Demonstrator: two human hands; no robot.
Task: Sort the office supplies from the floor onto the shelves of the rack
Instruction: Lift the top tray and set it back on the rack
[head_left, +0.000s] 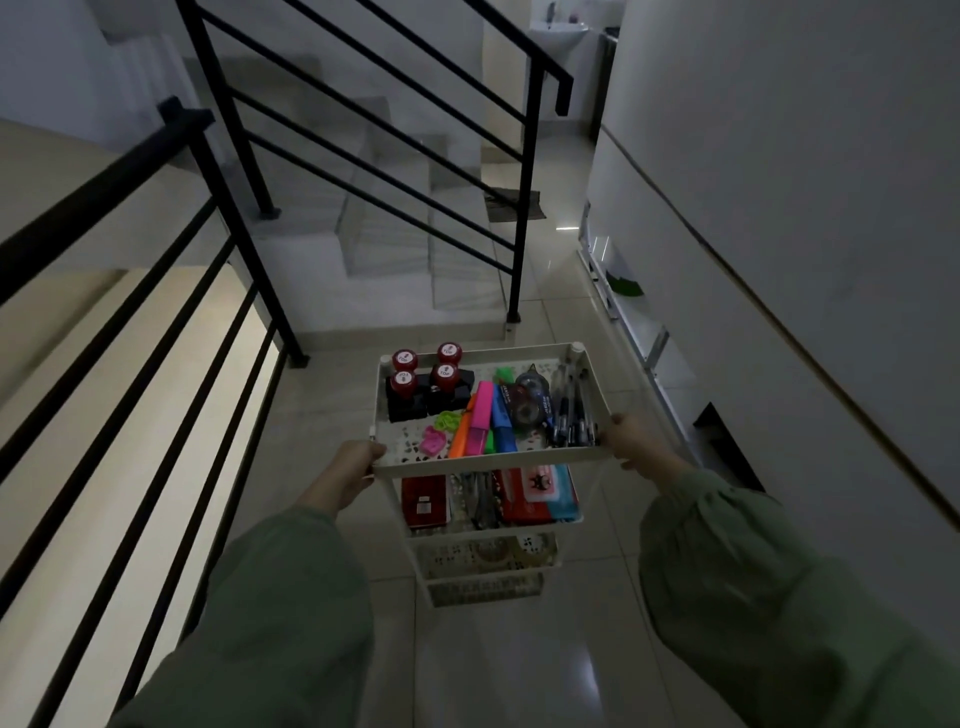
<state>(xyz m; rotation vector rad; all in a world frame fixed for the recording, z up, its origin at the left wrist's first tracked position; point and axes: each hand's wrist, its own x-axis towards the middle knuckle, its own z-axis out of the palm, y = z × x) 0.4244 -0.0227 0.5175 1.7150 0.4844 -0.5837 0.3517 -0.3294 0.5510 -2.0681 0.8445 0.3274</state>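
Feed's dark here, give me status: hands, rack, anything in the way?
Left hand and right hand grip the rack's top shelf at its near corners. Shelves loaded. Stair railing close on the left; floor ahead open.

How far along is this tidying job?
Nearly finished, it seems. Done: the rack's top shelf holds stamps, highlighters and pens; the shelf below holds red packets. In hand: the left hand and right hand grip the top shelf's near corners. Left: no supplies show on the visible floor, so perhaps only placing the rack.
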